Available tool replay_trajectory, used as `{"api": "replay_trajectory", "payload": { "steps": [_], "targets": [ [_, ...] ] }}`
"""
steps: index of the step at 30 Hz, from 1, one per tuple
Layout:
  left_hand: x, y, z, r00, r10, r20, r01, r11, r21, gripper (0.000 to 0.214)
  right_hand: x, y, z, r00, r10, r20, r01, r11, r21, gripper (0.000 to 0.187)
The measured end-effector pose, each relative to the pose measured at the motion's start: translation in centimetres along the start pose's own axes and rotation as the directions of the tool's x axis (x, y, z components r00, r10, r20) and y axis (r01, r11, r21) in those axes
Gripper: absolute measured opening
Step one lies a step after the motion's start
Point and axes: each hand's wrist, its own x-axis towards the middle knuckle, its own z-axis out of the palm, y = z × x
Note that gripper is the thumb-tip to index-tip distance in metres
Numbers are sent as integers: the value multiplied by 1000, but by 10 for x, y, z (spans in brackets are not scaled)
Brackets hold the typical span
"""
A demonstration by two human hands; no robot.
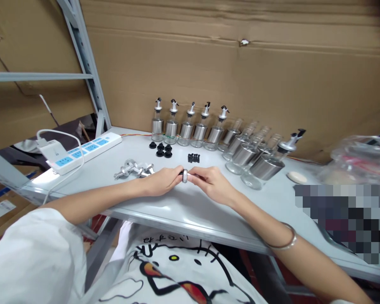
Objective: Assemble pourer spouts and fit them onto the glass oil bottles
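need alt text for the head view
The left hand and right hand hold a small silver-and-black piece between them over a grey table. Loose silver spouts lie to the left; black stoppers and metal-banded glass bottles stand behind.

Bottles point(200, 130) block the back edge of the table point(190, 211), a power strip point(90, 148) its left edge, leaving mid-front passable.

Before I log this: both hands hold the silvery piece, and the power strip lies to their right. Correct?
Wrong side: the head view shows the power strip to their left; the left hand and right hand hold the silvery piece.
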Motion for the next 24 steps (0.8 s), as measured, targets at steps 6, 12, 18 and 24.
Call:
{"api": "replay_trajectory", "payload": {
  "steps": [6,12,18,24],
  "targets": [
    [1,5,0,996,57,-70,-44,983,181,17,4,-1,-3,950,264,167,-312,845,435,24],
    [4,0,1,943,236,-235,-197,964,180,23,7,6,-5,968,137,211,-245,705,666,27],
    [2,-5,-2,914,349,-207,-314,931,184,35,8,14,-2,971,100,216,-221,721,657,30],
    [2,3,-5,924,285,-256,-239,951,197,38,8,11,-1,973,126,-192,-55,939,339,19]
  ]
}}
